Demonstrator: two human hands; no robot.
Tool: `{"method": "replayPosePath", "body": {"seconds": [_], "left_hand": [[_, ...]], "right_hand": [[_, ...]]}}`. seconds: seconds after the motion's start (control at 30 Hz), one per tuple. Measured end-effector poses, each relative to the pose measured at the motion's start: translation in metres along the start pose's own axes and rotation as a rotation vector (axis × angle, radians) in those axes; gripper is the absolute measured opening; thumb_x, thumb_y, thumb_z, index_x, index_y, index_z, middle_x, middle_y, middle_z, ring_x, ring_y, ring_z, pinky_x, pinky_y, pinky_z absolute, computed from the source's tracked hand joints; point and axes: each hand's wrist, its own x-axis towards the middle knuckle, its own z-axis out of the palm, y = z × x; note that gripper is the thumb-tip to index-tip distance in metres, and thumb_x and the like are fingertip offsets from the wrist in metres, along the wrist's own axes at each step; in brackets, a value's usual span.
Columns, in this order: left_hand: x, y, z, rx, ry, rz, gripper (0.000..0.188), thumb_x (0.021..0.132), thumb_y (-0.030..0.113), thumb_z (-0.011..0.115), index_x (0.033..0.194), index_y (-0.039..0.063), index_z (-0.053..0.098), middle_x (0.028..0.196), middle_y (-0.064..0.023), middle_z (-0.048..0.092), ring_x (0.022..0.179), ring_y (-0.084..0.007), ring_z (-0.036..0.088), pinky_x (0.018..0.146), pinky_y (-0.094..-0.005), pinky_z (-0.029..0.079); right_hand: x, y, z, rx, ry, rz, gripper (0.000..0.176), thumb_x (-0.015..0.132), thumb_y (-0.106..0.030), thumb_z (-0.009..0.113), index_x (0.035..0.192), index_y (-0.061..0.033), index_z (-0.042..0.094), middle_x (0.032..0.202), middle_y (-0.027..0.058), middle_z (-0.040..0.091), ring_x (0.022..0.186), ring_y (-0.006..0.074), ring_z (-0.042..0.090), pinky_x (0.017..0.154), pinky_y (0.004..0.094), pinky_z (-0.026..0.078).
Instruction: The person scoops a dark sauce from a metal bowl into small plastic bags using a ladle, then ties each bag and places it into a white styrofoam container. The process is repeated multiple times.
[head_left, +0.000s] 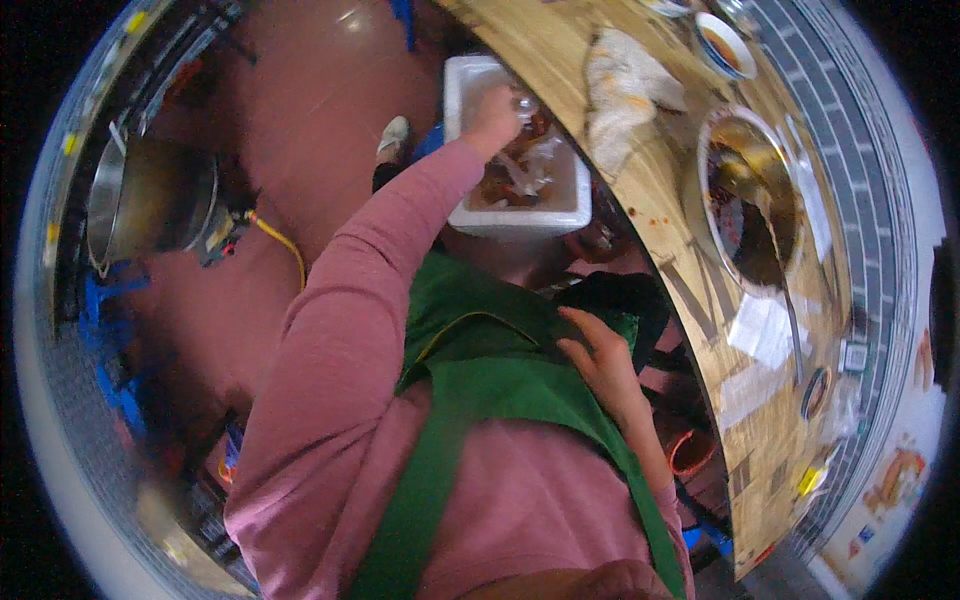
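Observation:
My left hand (495, 116) reaches into a white foam box (517, 220), its fingers curled by a shiny clear piece that looks like plastic. Blur hides whether it grips this. Crumpled clear plastic (536, 169) and reddish-brown contents in liquid lie in the box. My right hand (604, 360) rests on the green apron (495, 382) at my lap, fingers apart and holding nothing visible. To the right, on a wooden table (675, 225), a large metal pot (709, 187) holds dark liquid and a ladle (750, 176).
A stained white cloth (619, 97), a bowl of brown liquid (724, 45) and white paper (761, 330) lie on the table, whose curved edge runs close to the box. Left on the floor side are a big metal pot (154, 195) and a yellow hose (277, 234). A shoe (394, 135) shows beyond my arm.

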Motion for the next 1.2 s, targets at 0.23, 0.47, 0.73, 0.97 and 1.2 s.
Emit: {"method": "replayPosePath", "body": {"seconds": [0.23, 0.47, 0.73, 0.97, 1.2], "left_hand": [[-0.003, 0.01, 0.003, 0.513, -0.293, 0.182, 0.035, 0.076, -0.002, 0.046, 0.105, 0.006, 0.062, 0.108, -0.0195, 0.059, 0.105, -0.0377, 0.054, 0.089, -0.0437, 0.044], [-0.033, 0.066, -0.064, 0.3, -0.348, 0.36, 0.026, 0.069, -0.003, 0.051, 0.089, 0.002, 0.067, 0.094, -0.0193, 0.064, 0.088, -0.0371, 0.06, 0.08, -0.0411, 0.047], [-0.116, 0.173, -0.085, -0.178, -0.543, 0.365, 0.023, 0.075, -0.007, 0.049, 0.088, 0.0, 0.066, 0.091, -0.0082, 0.067, 0.088, -0.0173, 0.063, 0.079, -0.0288, 0.048], [-0.153, 0.22, -0.038, -0.173, -0.703, 0.618, 0.018, 0.076, -0.007, 0.053, 0.087, 0.0, 0.065, 0.086, -0.0107, 0.066, 0.079, -0.0212, 0.063, 0.071, -0.0281, 0.049], [-0.177, 0.256, -0.009, -0.346, -0.885, 0.59, 0.017, 0.078, -0.008, 0.055, 0.088, 0.0, 0.066, 0.088, -0.0097, 0.067, 0.083, -0.02, 0.064, 0.075, -0.0286, 0.05]], "right_hand": [[-0.062, 0.016, -0.025, 0.122, 0.061, 0.001, 0.037, 0.084, -0.016, 0.063, 0.118, -0.0037, 0.056, 0.114, 0.0148, 0.06, 0.104, 0.0294, 0.058, 0.089, 0.0353, 0.046], [-0.131, 0.057, -0.134, 0.184, 0.675, 0.413, 0.017, 0.086, -0.011, 0.06, 0.094, 0.0023, 0.066, 0.089, 0.0033, 0.066, 0.086, 0.0097, 0.057, 0.079, 0.0252, 0.045], [-0.162, 0.142, -0.189, -0.472, 0.964, 0.479, 0.032, 0.075, -0.021, 0.068, 0.1, -0.002, 0.065, 0.091, 0.0184, 0.066, 0.081, 0.0285, 0.064, 0.073, 0.0358, 0.049], [-0.176, 0.156, -0.195, -0.467, 0.685, 0.621, 0.032, 0.072, -0.019, 0.068, 0.097, 0.0002, 0.064, 0.09, 0.0188, 0.065, 0.085, 0.0308, 0.063, 0.074, 0.0367, 0.049], [-0.191, 0.172, -0.187, 0.102, 0.98, 0.332, 0.017, 0.082, -0.011, 0.059, 0.096, -0.0014, 0.063, 0.078, 0.0086, 0.063, 0.068, 0.0176, 0.059, 0.062, 0.0282, 0.046]]}}
